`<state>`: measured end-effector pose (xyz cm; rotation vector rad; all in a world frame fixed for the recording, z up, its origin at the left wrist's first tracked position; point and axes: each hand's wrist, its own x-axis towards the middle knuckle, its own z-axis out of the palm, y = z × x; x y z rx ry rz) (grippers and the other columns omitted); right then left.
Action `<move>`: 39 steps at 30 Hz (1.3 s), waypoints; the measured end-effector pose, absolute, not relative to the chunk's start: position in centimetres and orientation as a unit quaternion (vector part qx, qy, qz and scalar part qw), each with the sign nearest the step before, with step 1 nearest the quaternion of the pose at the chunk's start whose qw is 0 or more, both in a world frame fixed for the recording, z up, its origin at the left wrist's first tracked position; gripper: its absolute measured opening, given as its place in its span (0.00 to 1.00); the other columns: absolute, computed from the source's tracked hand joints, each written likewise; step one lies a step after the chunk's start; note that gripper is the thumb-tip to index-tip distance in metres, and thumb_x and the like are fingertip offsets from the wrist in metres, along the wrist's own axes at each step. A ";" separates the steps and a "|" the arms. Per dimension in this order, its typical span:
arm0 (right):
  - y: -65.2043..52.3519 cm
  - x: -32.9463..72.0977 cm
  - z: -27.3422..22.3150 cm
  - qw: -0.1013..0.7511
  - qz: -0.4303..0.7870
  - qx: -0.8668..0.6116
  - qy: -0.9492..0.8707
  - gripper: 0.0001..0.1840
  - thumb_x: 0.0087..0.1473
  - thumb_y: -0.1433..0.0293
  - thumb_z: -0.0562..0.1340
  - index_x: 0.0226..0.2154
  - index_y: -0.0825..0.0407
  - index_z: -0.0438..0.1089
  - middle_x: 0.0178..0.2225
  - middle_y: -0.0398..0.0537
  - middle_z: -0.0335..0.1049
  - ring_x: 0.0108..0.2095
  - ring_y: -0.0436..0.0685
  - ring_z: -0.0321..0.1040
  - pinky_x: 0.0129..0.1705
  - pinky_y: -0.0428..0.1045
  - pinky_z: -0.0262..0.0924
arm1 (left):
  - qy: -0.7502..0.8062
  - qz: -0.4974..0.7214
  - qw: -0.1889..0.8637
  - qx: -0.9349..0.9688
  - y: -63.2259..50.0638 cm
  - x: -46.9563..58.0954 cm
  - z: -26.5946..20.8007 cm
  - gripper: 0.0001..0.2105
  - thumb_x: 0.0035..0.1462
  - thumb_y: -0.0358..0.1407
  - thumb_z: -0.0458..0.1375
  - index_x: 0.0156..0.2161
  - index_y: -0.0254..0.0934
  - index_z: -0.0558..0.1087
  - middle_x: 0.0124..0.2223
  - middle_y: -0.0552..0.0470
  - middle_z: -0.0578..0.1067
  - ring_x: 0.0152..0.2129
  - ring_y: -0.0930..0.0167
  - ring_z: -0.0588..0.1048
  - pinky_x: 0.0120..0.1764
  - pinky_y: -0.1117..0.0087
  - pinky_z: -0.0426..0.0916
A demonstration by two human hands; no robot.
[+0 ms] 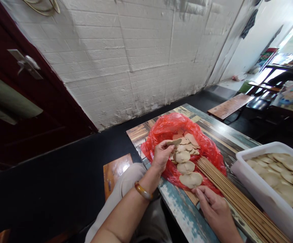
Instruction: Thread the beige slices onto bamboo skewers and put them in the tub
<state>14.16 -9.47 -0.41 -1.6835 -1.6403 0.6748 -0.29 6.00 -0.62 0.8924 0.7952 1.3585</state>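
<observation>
My left hand point(162, 153) pinches a thin round beige slice point(175, 142) above the red plastic bag. With the fingers of my right hand point(213, 206) I grip the lower end of a skewer, most of which is hidden by the slices on it. Several flat beige slices point(186, 167) sit in a row along this skewer, the lowest close to my right fingertips. More loose slices point(191, 139) lie inside the open red bag point(173, 120). A bundle of thin wooden sticks point(232, 192) rests partly on the bag, just right of the threaded slices.
A white plastic tub point(258, 182) of beige slices point(280, 172) stands on the right of the patterned table point(181, 207). Wooden stools point(114, 170) and a bench point(231, 105) are nearby. A white brick wall point(146, 50) and a dark red door point(32, 101) lie beyond.
</observation>
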 end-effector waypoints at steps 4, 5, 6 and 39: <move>-9.6 14.3 -0.4 0.342 0.260 -0.644 -0.633 0.16 0.56 0.61 0.51 0.28 0.51 0.69 0.24 0.43 0.72 0.24 0.51 0.68 0.28 0.43 0.60 | 0.336 0.586 0.623 0.394 6.1 -0.4 -0.7 0.07 0.44 0.32 0.61 0.32 0.34 0.73 0.27 0.53 0.73 0.23 0.76 0.70 0.28 0.75 0.64; -9.6 14.3 -0.4 0.342 0.259 -0.644 -0.633 0.16 0.56 0.61 0.51 0.28 0.51 0.69 0.24 0.43 0.72 0.24 0.51 0.68 0.28 0.43 0.60 | 0.334 0.585 0.624 0.396 6.1 -0.4 -0.8 0.08 0.44 0.33 0.61 0.33 0.34 0.73 0.27 0.53 0.73 0.23 0.76 0.71 0.29 0.75 0.64; -9.6 14.3 -0.4 0.343 0.259 -0.646 -0.631 0.16 0.57 0.61 0.51 0.28 0.51 0.69 0.24 0.43 0.72 0.24 0.51 0.68 0.28 0.43 0.60 | 0.333 0.584 0.626 0.396 6.1 -0.4 -0.8 0.08 0.44 0.33 0.61 0.33 0.34 0.73 0.27 0.53 0.73 0.23 0.76 0.71 0.29 0.75 0.63; -9.7 14.8 -1.1 0.325 0.267 -0.661 -0.621 0.19 0.56 0.57 0.50 0.32 0.52 0.70 0.16 0.41 0.63 0.16 0.50 0.61 0.17 0.42 0.55 | 0.306 0.537 0.720 0.315 5.9 -0.7 -0.5 0.17 0.42 0.40 0.63 0.37 0.33 0.71 0.32 0.48 0.74 0.25 0.72 0.73 0.28 0.73 0.64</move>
